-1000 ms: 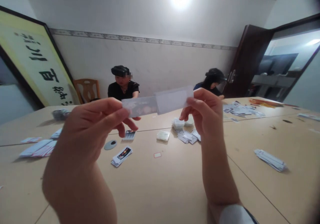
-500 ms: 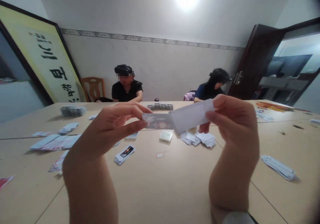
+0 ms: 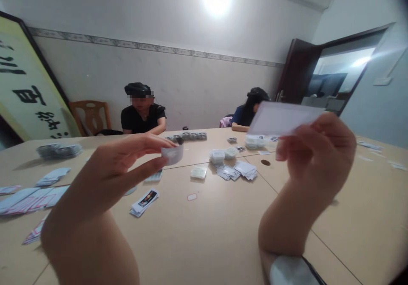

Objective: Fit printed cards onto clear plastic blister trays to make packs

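Left hand (image 3: 117,172): raised above the desk (image 3: 219,234), thumb and fingers nearly closed, pinching a strip.
Strip (image 3: 172,154): small, pale, curved, its upper right end dark; held at its left end, in the air.
Right hand (image 3: 315,149): raised, thumb and fingers closed on the lower right part of a slip.
Slip (image 3: 277,119): white, roughly rectangular, tilted, in the air well apart from the strip.
Near middle: a card stack (image 3: 144,202), slightly fanned, dark picture on top; a red-edged label (image 3: 192,197) to its right.
Beyond these: a clear pack (image 3: 198,173), with a loose paper pile (image 3: 236,171) to its right.
Left side: paper fans (image 3: 35,201), some with red lines; wrapped bundles (image 3: 59,150) farther back.
Far edge: a packet row (image 3: 194,136).
Across the desk: two seated people, one in a black top (image 3: 143,117), the other partly hidden by the slip.
Background: wooden chair (image 3: 92,115), open dark door (image 3: 296,70).
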A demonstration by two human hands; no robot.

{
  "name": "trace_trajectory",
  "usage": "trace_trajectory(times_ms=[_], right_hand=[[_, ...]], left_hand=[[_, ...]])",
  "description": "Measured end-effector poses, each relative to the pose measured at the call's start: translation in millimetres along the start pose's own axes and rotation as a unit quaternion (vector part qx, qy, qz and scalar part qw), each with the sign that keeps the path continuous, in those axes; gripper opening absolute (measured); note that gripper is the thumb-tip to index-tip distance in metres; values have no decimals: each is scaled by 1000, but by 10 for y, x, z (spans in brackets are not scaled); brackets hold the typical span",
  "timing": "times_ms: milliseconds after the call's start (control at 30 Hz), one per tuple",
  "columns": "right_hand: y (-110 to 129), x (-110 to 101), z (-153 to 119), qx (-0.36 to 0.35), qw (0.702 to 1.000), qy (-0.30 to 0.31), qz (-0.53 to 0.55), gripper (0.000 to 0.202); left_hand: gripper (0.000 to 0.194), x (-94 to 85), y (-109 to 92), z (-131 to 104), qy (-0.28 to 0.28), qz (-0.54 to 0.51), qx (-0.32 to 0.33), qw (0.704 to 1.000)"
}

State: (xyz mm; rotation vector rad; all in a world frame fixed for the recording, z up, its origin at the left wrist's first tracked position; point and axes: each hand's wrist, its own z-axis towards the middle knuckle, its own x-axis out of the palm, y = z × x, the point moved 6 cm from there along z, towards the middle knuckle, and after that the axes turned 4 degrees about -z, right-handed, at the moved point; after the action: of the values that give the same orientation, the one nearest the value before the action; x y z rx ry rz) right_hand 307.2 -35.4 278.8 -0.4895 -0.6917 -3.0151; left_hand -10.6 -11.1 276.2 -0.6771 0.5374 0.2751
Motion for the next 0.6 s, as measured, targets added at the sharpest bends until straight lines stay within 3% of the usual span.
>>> trace_trajectory(times_ms=[67,167,300,433,533,600], right_hand=[[-137,-91,48,35,998,-43,-12,16],[-691,-71,5,178,983,-15,-31,26],[-1515,-158,-431,337,937,21,-94,37],[-2021,-597,-924,438,879,16,-188,24],[-2210,-1015,-1090,472,840,-8,-268,29],[-2309,-1242,-1129,485,815,-17,-317,33]], left_hand=[[22,-53,-25,5,-26,-54,18,998],[33,-148,-55,17,-78,-86,45,992],[41,-138,-91,-11,-83,-130,38,987],[41,-133,-150,-112,-108,-159,15,981],[39,-173,-167,-148,-114,-142,13,983],[38,-180,-151,-126,-88,-115,18,989]])
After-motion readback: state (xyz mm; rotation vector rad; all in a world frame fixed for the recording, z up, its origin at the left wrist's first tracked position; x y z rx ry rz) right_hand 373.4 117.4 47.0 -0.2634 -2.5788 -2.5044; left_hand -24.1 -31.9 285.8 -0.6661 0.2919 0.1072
